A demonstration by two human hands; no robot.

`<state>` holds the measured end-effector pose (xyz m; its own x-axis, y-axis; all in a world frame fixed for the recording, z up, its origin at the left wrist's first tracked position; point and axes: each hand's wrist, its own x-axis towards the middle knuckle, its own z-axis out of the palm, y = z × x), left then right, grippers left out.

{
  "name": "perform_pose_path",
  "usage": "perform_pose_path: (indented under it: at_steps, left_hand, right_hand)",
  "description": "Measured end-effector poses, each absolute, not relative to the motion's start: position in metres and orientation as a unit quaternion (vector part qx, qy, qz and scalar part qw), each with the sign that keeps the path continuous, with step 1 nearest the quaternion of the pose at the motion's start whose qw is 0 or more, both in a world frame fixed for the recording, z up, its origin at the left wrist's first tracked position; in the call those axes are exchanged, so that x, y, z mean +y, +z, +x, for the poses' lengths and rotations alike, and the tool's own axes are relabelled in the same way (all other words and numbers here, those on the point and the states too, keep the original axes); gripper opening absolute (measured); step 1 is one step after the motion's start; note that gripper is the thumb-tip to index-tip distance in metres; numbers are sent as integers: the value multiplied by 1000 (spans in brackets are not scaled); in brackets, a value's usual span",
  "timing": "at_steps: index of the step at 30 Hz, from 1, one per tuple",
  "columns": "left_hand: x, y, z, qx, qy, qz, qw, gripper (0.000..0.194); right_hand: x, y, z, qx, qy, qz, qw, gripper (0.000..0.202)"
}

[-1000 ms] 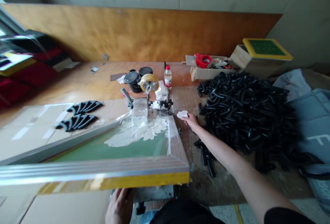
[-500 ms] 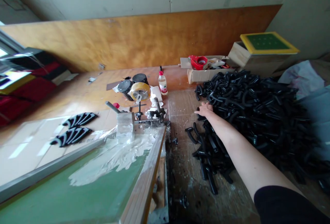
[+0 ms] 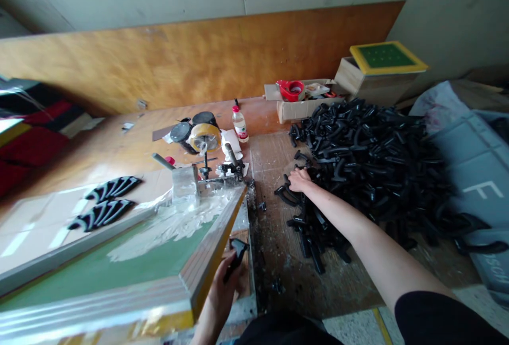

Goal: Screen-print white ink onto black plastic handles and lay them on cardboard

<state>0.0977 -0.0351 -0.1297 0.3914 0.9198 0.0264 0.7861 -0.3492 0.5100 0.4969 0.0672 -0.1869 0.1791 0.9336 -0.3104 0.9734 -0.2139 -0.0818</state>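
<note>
My left hand (image 3: 223, 284) is beside the raised wooden edge of a screen-printing frame (image 3: 191, 292), its fingers closed round a black plastic handle (image 3: 239, 249). The green mesh (image 3: 159, 249) carries a smear of whitish ink (image 3: 147, 239). On the right, my right hand (image 3: 300, 180) is at the left side of a heap of black curved plastic handles (image 3: 358, 149). Its fingers are closed at a black curved handle (image 3: 287, 194); the fingertips are partly hidden. A smaller group of handles (image 3: 316, 255) lies just below that hand.
Two rows of black handles with pale marks (image 3: 113, 187) lie on cardboard at left. Behind the frame's clamp (image 3: 233, 167) stand a tape roll (image 3: 205, 137), dark tubs (image 3: 181, 133) and a bottle (image 3: 240, 124). A grey crate (image 3: 473, 159) borders the heap.
My right hand has moved toward me and slightly left along the heap's edge. The frame's near end now shows raised, and my left hand has come into view with a black handle.
</note>
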Motion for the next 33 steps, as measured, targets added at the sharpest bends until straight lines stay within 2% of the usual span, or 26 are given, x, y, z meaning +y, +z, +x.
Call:
perform_pose_path:
  at_steps: [4,9,12,14,16,18,21,24,26,28,30,33]
  left_hand:
    - [-32,-141,150,460,130,836,270,33]
    - [-37,-151,195,405,82,873,261,38]
    - [-42,-158,202,365,88,892,252,45]
    - [-45,-159,199,340,111,900,249,46]
    - [-47,-156,189,330,130,899,258,41]
    - [-48,-149,174,335,142,889,279,34]
    - [-45,-133,143,362,174,865,301,28]
    - [-33,-119,104,400,216,838,303,25]
    - [-22,-114,76,426,234,819,306,23]
    - [-11,-112,46,452,248,792,326,23]
    - [2,-111,18,476,263,759,358,24]
    - [23,-109,-21,501,282,718,392,27]
  right_hand:
    - [37,-180,461,638,-167,752,24,22]
    - [-7,-175,425,628,-190,754,-38,14]
    - [-26,-164,427,612,-175,766,-86,18]
    - [-36,-153,434,575,-188,778,-170,25]
    - [-48,-141,437,501,-266,764,-308,32]
    - [-61,-130,432,417,-376,694,-450,38]
    - [-79,-122,411,355,-500,556,-561,44]
    - [-87,-127,377,332,-599,465,-561,46]
    - [-86,-134,347,344,-608,484,-527,44]
    - [-79,-141,313,412,-537,550,-489,36]
    - [-69,-145,276,518,-408,607,-443,27]
    - [-51,-147,227,661,-242,618,-349,33]
